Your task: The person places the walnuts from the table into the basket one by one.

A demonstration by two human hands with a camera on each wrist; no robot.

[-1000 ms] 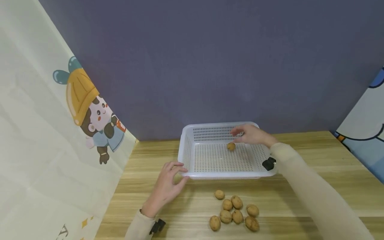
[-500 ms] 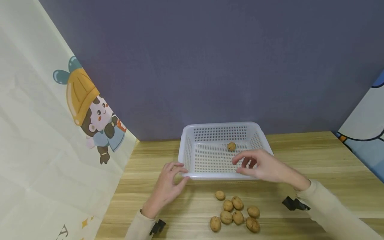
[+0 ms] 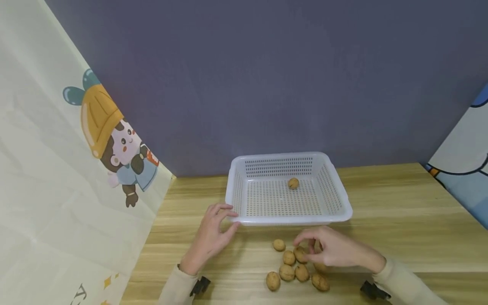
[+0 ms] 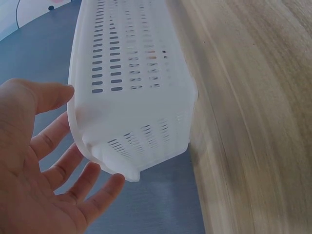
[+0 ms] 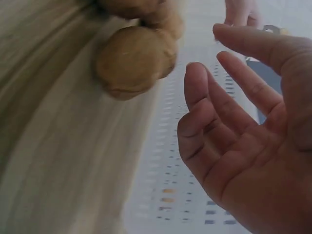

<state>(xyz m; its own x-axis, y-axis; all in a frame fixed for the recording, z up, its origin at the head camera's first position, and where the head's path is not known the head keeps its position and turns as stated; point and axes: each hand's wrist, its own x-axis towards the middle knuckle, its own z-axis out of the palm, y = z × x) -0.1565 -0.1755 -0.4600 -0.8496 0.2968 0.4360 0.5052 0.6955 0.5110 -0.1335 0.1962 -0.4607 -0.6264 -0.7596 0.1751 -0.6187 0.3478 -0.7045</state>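
A white perforated plastic basket [image 3: 293,220] stands on the wooden table, with one walnut [image 3: 293,183] on its floor. My left hand [image 3: 213,235] rests at the basket's near-left corner; in the left wrist view its thumb [image 4: 56,96] touches the rim and the other fingers spread loosely beside the corner. In front of the basket, several walnuts [image 3: 287,272] lie in a loose group. Over their right side hovers my right hand [image 3: 335,250], thumb and fingers apart with nothing between them. It partly hides a walnut [image 5: 129,61] or two in the head view.
A dark blue-grey panel [image 3: 267,84] rises behind the table [image 3: 400,203], close to the basket's far side. On the left hangs a pale sheet [image 3: 42,169] with a cartoon figure; another printed sheet [image 3: 463,148] borders the right.
My right hand has left the inside of the basket and come back toward me, down over the walnuts on the table. The left hand keeps its place at the basket corner.
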